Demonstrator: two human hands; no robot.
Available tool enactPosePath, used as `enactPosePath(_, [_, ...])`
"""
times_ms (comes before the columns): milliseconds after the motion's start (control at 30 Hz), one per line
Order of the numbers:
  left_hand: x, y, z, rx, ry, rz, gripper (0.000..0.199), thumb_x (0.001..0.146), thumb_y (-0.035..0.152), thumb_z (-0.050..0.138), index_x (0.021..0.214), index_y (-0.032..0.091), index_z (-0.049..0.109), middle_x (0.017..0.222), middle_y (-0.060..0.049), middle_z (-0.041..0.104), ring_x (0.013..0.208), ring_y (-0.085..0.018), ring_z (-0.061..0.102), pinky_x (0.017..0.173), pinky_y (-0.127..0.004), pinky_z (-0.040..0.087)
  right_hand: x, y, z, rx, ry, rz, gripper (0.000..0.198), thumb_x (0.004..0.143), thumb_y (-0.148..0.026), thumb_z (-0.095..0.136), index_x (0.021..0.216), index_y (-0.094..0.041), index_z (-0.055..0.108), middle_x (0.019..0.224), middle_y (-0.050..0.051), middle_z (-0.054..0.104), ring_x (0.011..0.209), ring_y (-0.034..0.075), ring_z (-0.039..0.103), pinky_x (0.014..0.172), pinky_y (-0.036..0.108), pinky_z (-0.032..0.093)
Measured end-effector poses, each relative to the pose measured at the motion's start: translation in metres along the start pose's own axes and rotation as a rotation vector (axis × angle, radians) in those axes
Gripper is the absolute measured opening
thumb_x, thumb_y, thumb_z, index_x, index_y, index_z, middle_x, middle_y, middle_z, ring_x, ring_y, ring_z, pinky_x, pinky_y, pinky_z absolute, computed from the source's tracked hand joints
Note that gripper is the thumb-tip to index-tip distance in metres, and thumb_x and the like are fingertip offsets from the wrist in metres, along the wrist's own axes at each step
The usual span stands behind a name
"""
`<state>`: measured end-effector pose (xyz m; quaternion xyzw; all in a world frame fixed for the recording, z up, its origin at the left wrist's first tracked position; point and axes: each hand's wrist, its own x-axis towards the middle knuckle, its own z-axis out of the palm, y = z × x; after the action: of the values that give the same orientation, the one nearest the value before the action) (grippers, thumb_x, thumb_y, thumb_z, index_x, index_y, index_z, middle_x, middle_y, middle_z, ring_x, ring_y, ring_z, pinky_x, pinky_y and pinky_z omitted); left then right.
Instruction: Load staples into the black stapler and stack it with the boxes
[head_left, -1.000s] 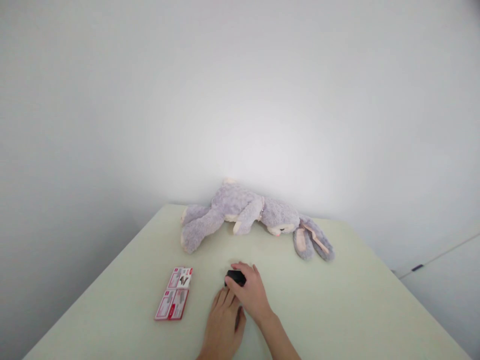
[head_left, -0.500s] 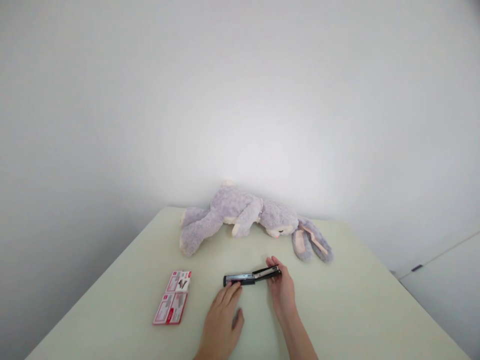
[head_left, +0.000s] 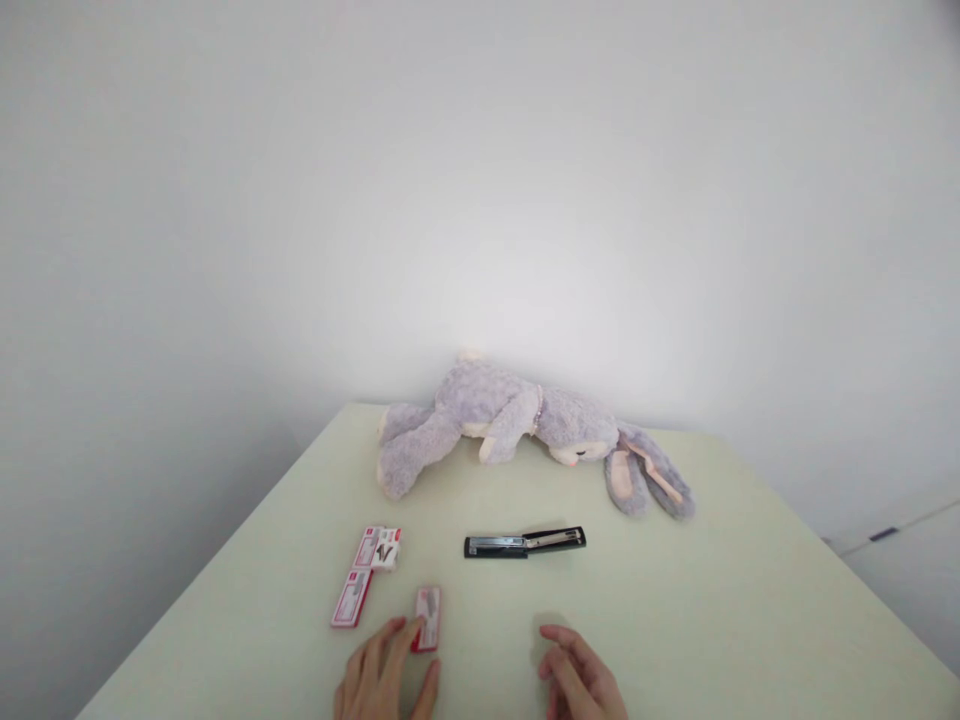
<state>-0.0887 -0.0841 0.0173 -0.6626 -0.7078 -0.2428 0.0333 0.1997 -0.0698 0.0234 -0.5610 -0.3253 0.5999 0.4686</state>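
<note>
My left hand [head_left: 382, 672] is low on the table with its fingers apart. One fingertip touches the left edge of a small red-and-white staple box [head_left: 429, 612], and the thumb lies away from it. Two more such boxes [head_left: 351, 598] lie end to end farther left, with a small white box [head_left: 387, 552] showing a stapler picture against the far one. A black stapler [head_left: 495, 546] rests unfolded on the table, touched by neither hand. Nearer to me on the right is my right hand [head_left: 579, 676], its fingers loosely bent and holding nothing.
A lilac plush rabbit [head_left: 487, 400] lies on its side along the back of the pale table [head_left: 712, 600], its ears [head_left: 652, 480] toward the right. Behind it rises a white wall [head_left: 480, 200].
Both hands have left the stapler, which stays unfolded on the table. One staple box has moved right and nearer to me, away from the group. My right hand has drawn back toward me.
</note>
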Motion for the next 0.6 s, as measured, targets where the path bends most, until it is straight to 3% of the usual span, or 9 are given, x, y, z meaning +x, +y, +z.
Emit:
enactPosePath(133, [0.019,0.051,0.006,-0.282,-0.222,0.252,0.047,0.078,0.025,0.069,0.124,0.034,0.066,0.126,-0.002,0.072,0.115,-0.028,0.063,0.093,-0.041,0.054,0.005,-0.017,0.016,-0.308,-0.143,-0.069,0.073,0.081,-0.079,0.055,0.124,-0.019,0.061,0.072,-0.003,0.061,0.039,0.008,0.041,0.038,0.022,0.029])
enactPosePath(300, [0.046,0.102,0.003,-0.578,-0.472,0.385,0.047,0.080,0.015,0.063,0.122,0.034,0.065,0.120,-0.001,0.072,0.112,-0.025,0.062,0.098,-0.039,0.053,0.026,-0.037,-0.001,-0.476,-0.145,-0.142,0.057,0.079,-0.078,0.058,0.077,-0.021,0.063,0.054,-0.005,0.050,0.050,0.011,0.044,0.050,0.024,0.031])
enactPosePath(433, [0.056,0.111,0.008,-0.633,-0.489,0.398,0.051,0.083,0.016,0.065,0.130,0.035,0.061,0.120,-0.001,0.070,0.112,-0.022,0.063,0.099,-0.036,0.053,0.035,-0.039,-0.015,-0.552,-0.133,-0.129,0.055,0.079,-0.075,0.057,0.071,-0.021,0.061,0.051,-0.005,0.048,0.048,0.011,0.040,0.050,0.025,0.027])
enactPosePath(600, [0.059,0.096,0.013,-0.648,-0.465,0.322,0.040,0.086,0.022,0.067,0.126,0.031,0.064,0.121,-0.005,0.069,0.116,-0.025,0.062,0.103,-0.041,0.050,0.034,-0.058,-0.037,-0.695,-0.062,-0.146,0.051,0.082,-0.070,0.058,0.069,-0.021,0.062,0.050,-0.005,0.050,0.046,0.011,0.040,0.051,0.025,0.028])
